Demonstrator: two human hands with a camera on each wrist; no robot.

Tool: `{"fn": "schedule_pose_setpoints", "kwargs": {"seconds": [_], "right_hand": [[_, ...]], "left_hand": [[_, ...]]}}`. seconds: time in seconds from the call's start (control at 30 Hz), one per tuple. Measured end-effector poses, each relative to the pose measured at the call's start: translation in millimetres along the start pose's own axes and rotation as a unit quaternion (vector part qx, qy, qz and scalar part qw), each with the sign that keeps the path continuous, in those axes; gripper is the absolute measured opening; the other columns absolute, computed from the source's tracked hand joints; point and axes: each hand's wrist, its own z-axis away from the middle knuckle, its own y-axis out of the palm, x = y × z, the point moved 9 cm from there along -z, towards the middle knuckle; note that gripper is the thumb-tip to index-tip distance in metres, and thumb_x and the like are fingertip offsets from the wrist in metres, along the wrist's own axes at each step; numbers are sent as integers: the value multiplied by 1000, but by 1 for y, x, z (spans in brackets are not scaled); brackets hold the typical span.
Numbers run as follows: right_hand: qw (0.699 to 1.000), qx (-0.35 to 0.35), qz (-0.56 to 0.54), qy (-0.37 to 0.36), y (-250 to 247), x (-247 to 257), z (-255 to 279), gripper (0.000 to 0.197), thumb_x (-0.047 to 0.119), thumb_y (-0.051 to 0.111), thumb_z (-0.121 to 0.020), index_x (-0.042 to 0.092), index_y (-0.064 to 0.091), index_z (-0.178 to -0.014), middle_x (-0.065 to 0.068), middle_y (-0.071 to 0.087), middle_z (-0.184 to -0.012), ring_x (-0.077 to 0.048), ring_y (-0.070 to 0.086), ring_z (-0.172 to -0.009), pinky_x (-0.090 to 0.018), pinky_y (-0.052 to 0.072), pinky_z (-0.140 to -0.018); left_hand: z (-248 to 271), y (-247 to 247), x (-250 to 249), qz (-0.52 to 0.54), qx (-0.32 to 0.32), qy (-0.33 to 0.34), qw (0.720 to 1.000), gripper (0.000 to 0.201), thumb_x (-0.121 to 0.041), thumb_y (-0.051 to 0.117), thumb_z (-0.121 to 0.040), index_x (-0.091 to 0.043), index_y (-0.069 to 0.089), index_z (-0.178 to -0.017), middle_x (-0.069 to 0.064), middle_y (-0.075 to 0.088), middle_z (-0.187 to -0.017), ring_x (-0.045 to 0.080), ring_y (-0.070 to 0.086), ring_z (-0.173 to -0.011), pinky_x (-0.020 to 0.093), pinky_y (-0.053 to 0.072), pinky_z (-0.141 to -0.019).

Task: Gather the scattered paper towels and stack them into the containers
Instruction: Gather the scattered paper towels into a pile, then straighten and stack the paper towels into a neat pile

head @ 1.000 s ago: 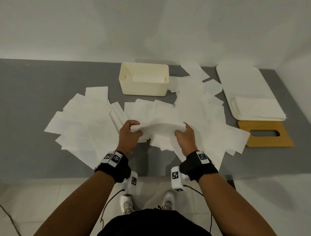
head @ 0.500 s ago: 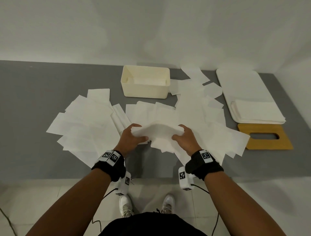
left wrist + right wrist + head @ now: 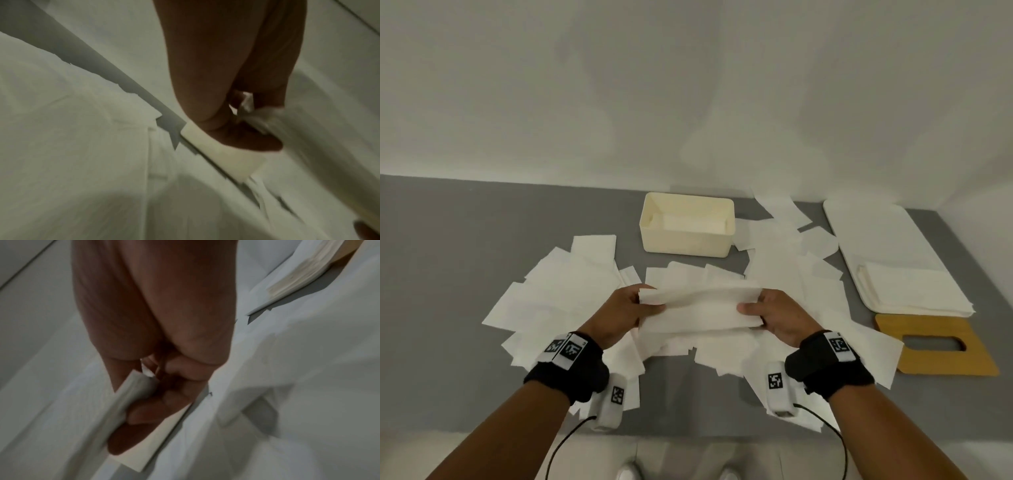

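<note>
A gathered stack of white paper towels (image 3: 702, 310) hangs a little above the grey table, held at both ends. My left hand (image 3: 628, 313) grips its left end, thumb on top. My right hand (image 3: 774, 317) grips the right end (image 3: 131, 395), fingers curled under. Many loose paper towels (image 3: 565, 294) lie scattered below and to both sides. The cream box (image 3: 686, 224) stands beyond the stack, open, with a few towels inside. In the left wrist view my left hand (image 3: 242, 123) pinches the stack's edge (image 3: 265, 116).
A white tray (image 3: 873, 233) at the right holds a neat pile of towels (image 3: 914, 291). A wooden lid with a slot (image 3: 935, 344) lies in front of it. The white wall rises behind the table. The table's front edge is near my wrists.
Both hands have moved slightly apart and forward with the stack, which now lies flatter and more stretched out between them. The grip is unchanged.
</note>
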Motion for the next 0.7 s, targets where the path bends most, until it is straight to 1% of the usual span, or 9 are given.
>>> {"fn": "schedule_pose_setpoints", "kwargs": {"seconds": [0.07, 0.17, 0.27, 0.37, 0.43, 0.5, 0.57, 0.6, 0.7], "right_hand": [[1000, -16, 5, -2, -1, 16, -10, 23, 4, 66, -86, 6, 67, -108, -11, 71, -108, -25, 67, -99, -34, 56, -79], [993, -87, 75, -29, -6, 47, -30, 21, 6, 67, -85, 6, 68, -106, -8, 70, -103, -22, 65, -94, -27, 54, -68], [968, -176, 154, -86, -11, 89, -51, 8, 8, 67, -80, 0, 68, -83, -11, 68, -85, -21, 60, -77, -29, 51, -63], [940, -232, 221, -115, -12, 126, -79, 23, 11, 65, -77, 9, 52, -59, -6, 57, -65, -20, 51, -64, -27, 40, -58], [927, -255, 249, -117, -12, 143, -99, 35, 9, 63, -77, 15, 37, -54, -1, 43, -57, -18, 41, -57, -27, 31, -54], [915, -275, 273, -113, -14, 154, -117, 41, 5, 59, -76, 15, 27, -53, -1, 31, -54, -16, 29, -52, -28, 24, -50], [909, -283, 291, -94, -16, 159, -134, 41, 2, 56, -78, 15, 27, -52, 1, 30, -55, -15, 30, -52, -25, 24, -49], [906, -284, 303, -80, -17, 159, -142, 38, 1, 55, -79, 15, 30, -53, 2, 33, -57, -17, 37, -57, -24, 29, -53], [889, -298, 343, -59, -20, 156, -156, 15, 4, 52, -82, 14, 49, -71, -1, 55, -79, -25, 54, -82, -27, 37, -69]], "left_hand": [[-13, -14, -11, -19, -15, -14, 1000, 22, 6, 60, -88, -3, 66, -108, 17, 70, -107, 25, 65, -95, 34, 54, -78], [-39, -39, -32, -62, -98, 1, 993, 25, 3, 69, -82, -4, 68, -105, 21, 69, -106, 27, 65, -91, 37, 56, -74], [-68, -55, -65, -102, -190, 43, 976, 31, -7, 77, -75, -9, 66, -103, 10, 70, -101, 27, 67, -92, 42, 58, -79], [-101, -62, -105, -210, -256, 84, 940, 31, -14, 75, -77, -12, 64, -105, 1, 69, -98, 20, 65, -89, 29, 51, -78], [-124, -62, -127, -296, -278, 94, 909, 27, -17, 72, -79, -16, 65, -104, 0, 70, -97, 22, 65, -92, 29, 49, -80], [-148, -60, -140, -340, -278, 101, 893, 27, -15, 70, -78, -16, 65, -105, 4, 71, -100, 26, 65, -96, 32, 51, -83], [-172, -58, -147, -361, -272, 98, 886, 33, -11, 69, -78, -15, 63, -110, 7, 70, -103, 27, 65, -98, 30, 50, -82], [-182, -58, -147, -375, -270, 92, 882, 36, -9, 68, -78, -15, 60, -113, 7, 69, -104, 27, 64, -98, 28, 48, -78], [-203, -51, -144, -429, -260, 97, 860, 38, -6, 60, -80, -17, 54, -116, 9, 68, -103, 27, 64, -93, 27, 44, -71]]}}
